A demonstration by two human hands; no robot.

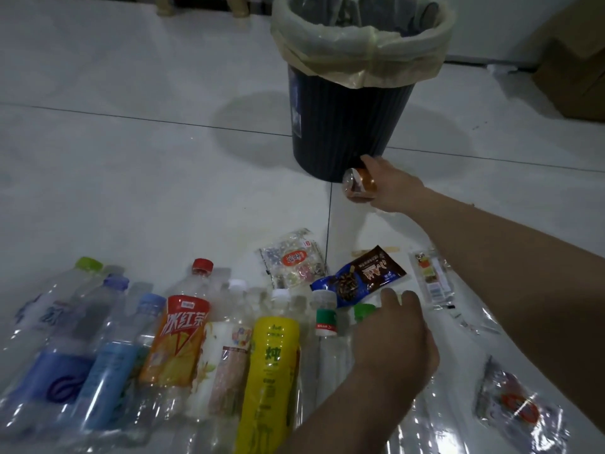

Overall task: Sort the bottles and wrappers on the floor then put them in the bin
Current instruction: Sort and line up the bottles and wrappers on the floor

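— On the floor (131, 158), far left, any writing readable?
— Blurred on the blue-label bottles (65, 365). Further right, "冰红茶" on the orange bottle (178, 339), then "炖" on the yellow bottle (271, 362).
— And the hands?
— Left hand (393, 342) laid over a green-capped bottle (363, 311) at the row's right end; gripping or merely resting, impossible to tell. Just beyond its fingertips, a blue-and-brown wrapper (363, 278), print unreadable. Right hand (389, 188) further up, clutching a crumpled orange wrapper (358, 186) just beside the foot of the lined bin (343, 126). Clear wrappers (432, 283) scattered at far right.
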